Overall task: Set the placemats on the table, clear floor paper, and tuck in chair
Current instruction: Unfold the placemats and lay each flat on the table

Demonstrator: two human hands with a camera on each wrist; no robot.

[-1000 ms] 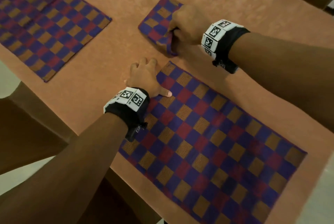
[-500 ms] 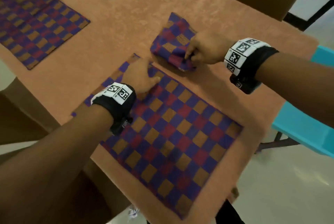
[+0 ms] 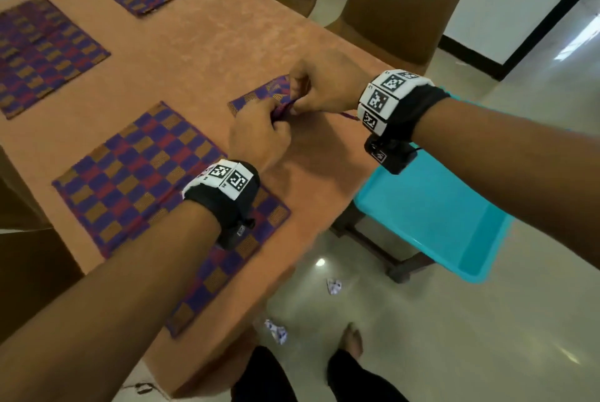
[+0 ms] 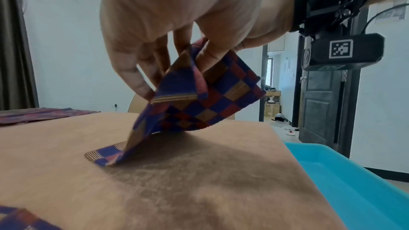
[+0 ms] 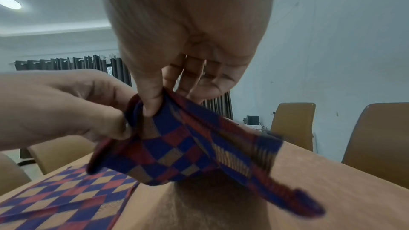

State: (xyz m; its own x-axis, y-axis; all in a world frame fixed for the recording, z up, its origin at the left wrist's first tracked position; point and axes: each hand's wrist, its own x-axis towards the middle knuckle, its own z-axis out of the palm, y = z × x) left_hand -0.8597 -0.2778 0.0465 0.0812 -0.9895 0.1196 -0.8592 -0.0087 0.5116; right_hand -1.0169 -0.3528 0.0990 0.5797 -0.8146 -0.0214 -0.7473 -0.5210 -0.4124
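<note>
Purple checked placemat (image 3: 256, 97) pinched by left hand (image 3: 259, 138) and right hand (image 3: 328, 83).

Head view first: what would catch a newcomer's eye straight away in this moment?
Both hands meet over the right end of the orange-brown table: the left hand and right hand pinch a half-folded purple, red and gold checked cloth placemat, one corner resting on the tabletop. Three matching placemats lie flat, the nearest under the left forearm. On the pale floor lie crumpled white paper scraps, near a turquoise plastic tray.
</note>
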